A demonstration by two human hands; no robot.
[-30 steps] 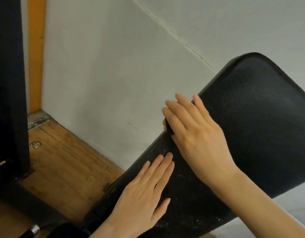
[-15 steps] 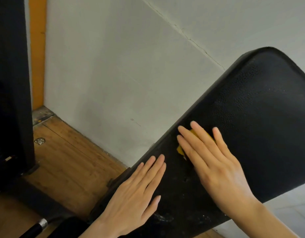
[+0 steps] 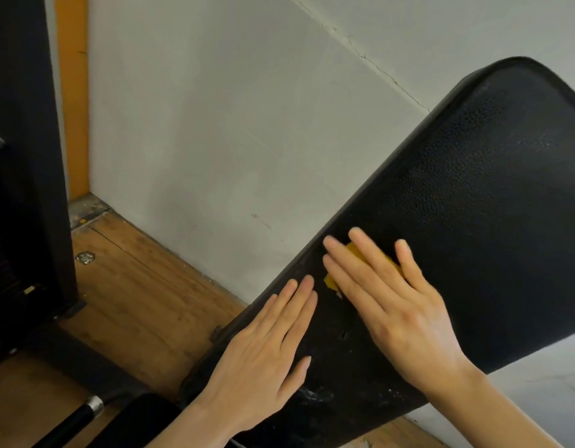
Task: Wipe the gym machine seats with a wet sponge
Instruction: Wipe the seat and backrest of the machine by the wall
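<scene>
A long black padded seat back (image 3: 467, 202) slants from the lower middle up to the right, in front of a white wall. My right hand (image 3: 396, 308) lies flat on the pad near its left edge, pressing a yellow sponge (image 3: 330, 281) under the fingers; only small yellow patches show between them. My left hand (image 3: 263, 354) rests flat on the pad's lower left part with fingers together, holding nothing. White specks mark the pad's lower end.
A white wall (image 3: 215, 124) with a crack stands close behind the pad. Wooden flooring (image 3: 134, 286) runs along its base. A black machine frame (image 3: 24, 176) fills the left side, with an orange strip (image 3: 73, 92) behind it. A black bar with a chrome collar (image 3: 82, 415) lies bottom left.
My right hand with the sponge slid from the pad's left edge down and inward onto its face. The left hand stayed flat in nearly the same spot.
</scene>
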